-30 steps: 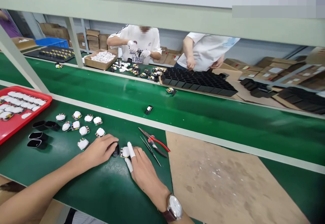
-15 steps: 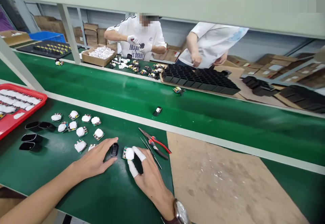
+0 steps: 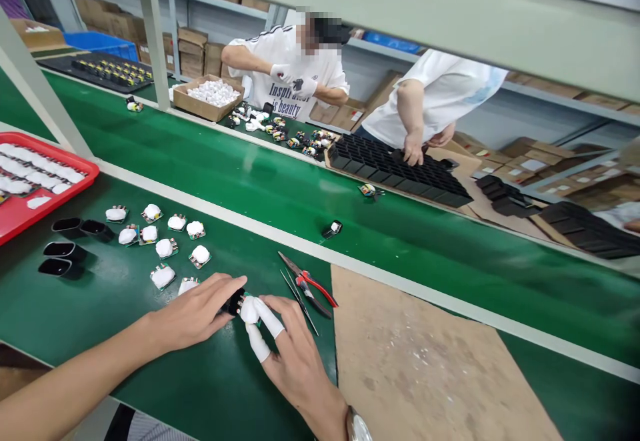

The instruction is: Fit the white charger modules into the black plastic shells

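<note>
My left hand [image 3: 200, 311] rests on the green mat and pinches a small black housing [image 3: 234, 301] between thumb and fingers. My right hand [image 3: 290, 347], with white finger cots on thumb and forefinger, pinches a small white-topped circuit part [image 3: 248, 309] and holds it against the housing's open end. Several more white-topped parts [image 3: 163, 248] lie in loose rows just left of my hands. Black housings [image 3: 67, 247] stand further left.
Red-handled pliers [image 3: 310, 285] and tweezers [image 3: 299, 301] lie right of my hands, beside a brown cardboard sheet [image 3: 430, 361]. A red tray [image 3: 30, 211] of parts sits at far left. A small black part [image 3: 332, 229] rides the green belt. Two people work across it at black trays [image 3: 400, 174].
My two hands have drawn together, bringing the white-topped part up to the black housing. The black part on the belt has moved right. The view has tilted and shifted.
</note>
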A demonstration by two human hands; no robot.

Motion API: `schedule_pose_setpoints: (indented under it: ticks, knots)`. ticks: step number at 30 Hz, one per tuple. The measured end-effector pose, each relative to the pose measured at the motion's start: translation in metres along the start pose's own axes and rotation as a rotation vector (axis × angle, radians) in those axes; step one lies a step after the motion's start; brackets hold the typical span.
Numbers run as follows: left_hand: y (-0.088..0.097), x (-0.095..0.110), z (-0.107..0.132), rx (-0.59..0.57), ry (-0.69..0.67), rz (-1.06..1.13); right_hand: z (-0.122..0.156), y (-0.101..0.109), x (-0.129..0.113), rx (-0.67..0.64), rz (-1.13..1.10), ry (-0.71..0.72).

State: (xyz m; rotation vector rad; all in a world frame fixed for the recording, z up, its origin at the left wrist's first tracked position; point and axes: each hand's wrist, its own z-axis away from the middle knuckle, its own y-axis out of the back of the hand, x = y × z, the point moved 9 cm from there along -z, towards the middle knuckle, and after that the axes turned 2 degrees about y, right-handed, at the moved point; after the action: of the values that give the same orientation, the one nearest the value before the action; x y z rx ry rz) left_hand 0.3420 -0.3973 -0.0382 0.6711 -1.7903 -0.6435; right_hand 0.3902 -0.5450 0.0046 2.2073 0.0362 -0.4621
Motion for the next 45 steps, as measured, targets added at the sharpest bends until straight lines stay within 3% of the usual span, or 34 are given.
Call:
schedule_pose_setpoints:
  ticks: [18,32,45]
  knots:
    - [0.003,0.013,-0.002,0.033,-0.071,-0.046,-0.010,-0.012,-0.008,-0.216,0.119,0.018]
    - [-0.002,0.012,-0.002,0.043,-0.086,-0.108,-0.010,-0.006,-0.009,-0.246,0.113,0.003]
    - [-0.006,0.011,0.000,0.029,-0.075,-0.034,-0.011,-0.008,-0.008,-0.255,0.101,-0.008]
